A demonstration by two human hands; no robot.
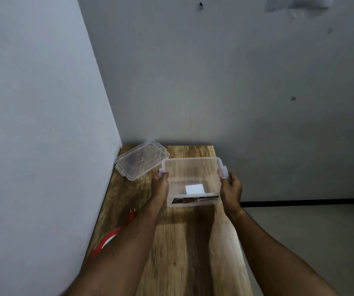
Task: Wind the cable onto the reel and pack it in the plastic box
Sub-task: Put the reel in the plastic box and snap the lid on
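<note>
Both hands grip the clear plastic box [193, 174] by its short ends, left hand [161, 186] and right hand [231, 189], holding it open-topped over the wooden bench [193, 242]. Its lid [141, 160] lies at the far left corner. An orange reel [105, 242] and plug [132, 214] lie left, partly hidden.

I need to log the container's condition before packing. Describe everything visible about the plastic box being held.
The plastic box is clear, rectangular and rigid-looking, with rounded corners and a latch tab on each short side. It is open, lid off, and nothing but a white label shows inside on its floor; a printed dark label runs along its near wall. It is held over the wooden table, tilted with its opening toward the camera. The left hand and right hand grip its short sides.
</note>
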